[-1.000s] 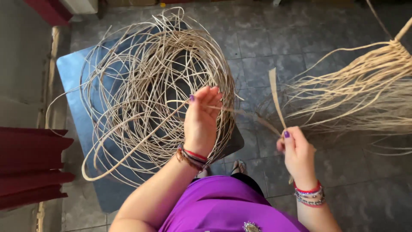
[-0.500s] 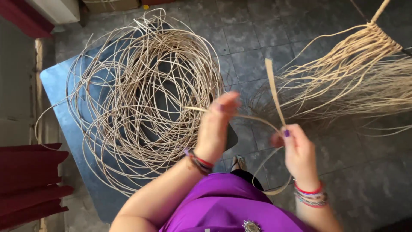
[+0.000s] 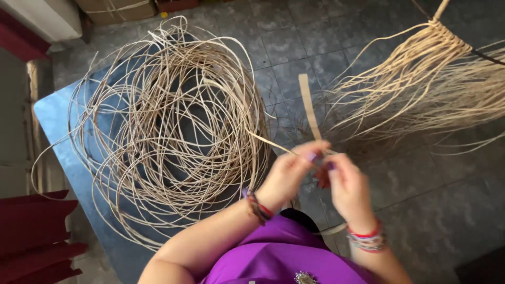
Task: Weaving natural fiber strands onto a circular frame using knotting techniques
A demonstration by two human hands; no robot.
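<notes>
Cane everywhere: I see a big loose coil (image 3: 168,137) on a blue sheet (image 3: 50,118), and a bundle (image 3: 421,89) fanned over the grey floor (image 3: 436,200). My left hand (image 3: 286,176) and right hand (image 3: 347,186) meet in front of me, fingertips pinched on one flat strip (image 3: 309,108) that stands up between coil and bundle.

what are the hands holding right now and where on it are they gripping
Both hands, left hand and right hand, pinch a flat cane strip near its lower end; the upper end sticks up free.
</notes>
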